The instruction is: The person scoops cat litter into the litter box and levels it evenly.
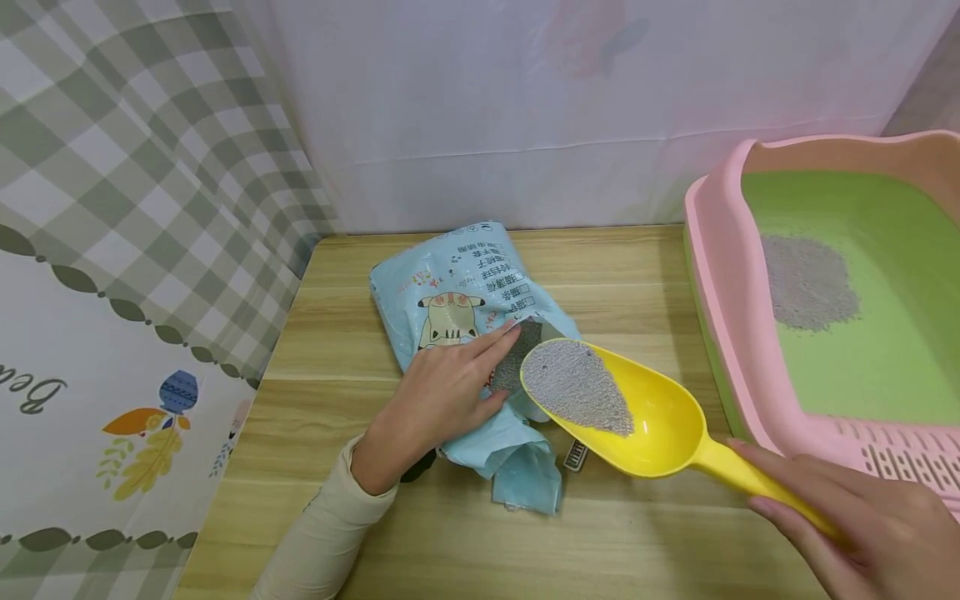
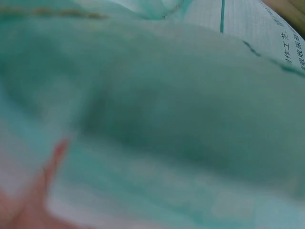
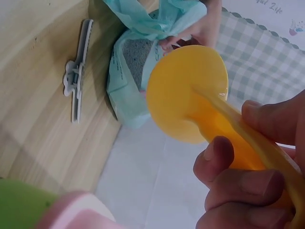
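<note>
Yellow scoop shows granules only in head view.

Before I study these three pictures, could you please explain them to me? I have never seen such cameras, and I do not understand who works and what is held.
There is no machine: a person works with two bare hands. The wide picture comes from a camera worn on the head, looking down. The other two come from cameras on the wrists; the left one shows mostly blurred bag, very close.

On the wooden table lies an open blue bag with grey granules inside. The left hand rests on it, beside the opening. The right hand grips a yellow scoop, which carries similar grains. A clip lies nearby. To the right stands a pink-and-green tray with a grey patch on its floor.
</note>
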Demonstrator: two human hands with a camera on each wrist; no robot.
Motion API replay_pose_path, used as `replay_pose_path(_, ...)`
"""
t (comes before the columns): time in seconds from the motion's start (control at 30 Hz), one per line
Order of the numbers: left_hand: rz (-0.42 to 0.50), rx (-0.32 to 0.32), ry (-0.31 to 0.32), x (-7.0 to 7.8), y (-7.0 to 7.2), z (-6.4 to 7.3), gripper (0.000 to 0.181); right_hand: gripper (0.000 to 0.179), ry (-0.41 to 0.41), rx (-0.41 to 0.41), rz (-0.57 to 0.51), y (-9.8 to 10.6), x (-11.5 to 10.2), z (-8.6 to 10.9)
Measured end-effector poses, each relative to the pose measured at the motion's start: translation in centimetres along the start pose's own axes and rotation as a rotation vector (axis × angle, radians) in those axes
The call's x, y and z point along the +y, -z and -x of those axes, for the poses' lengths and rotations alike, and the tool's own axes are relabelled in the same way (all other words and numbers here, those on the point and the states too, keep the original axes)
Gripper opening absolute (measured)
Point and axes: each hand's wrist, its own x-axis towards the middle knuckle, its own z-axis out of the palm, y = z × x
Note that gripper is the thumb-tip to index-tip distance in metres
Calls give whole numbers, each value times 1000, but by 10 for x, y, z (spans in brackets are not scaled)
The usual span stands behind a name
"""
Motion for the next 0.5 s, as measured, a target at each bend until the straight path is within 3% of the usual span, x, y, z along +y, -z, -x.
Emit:
replay_pose_path(0.1,-4,-2,4,-1,-1,0,79,57,18,1,-35,5,3,-1)
replay_pose_path(0.33,2,-1,5,-1,-2,1,78,58,-33,6,-68,12,15,5)
replay_pose_path(0.5,3,-4,9,-1,-2,1,77,53,-9,24,-158,12,30,9)
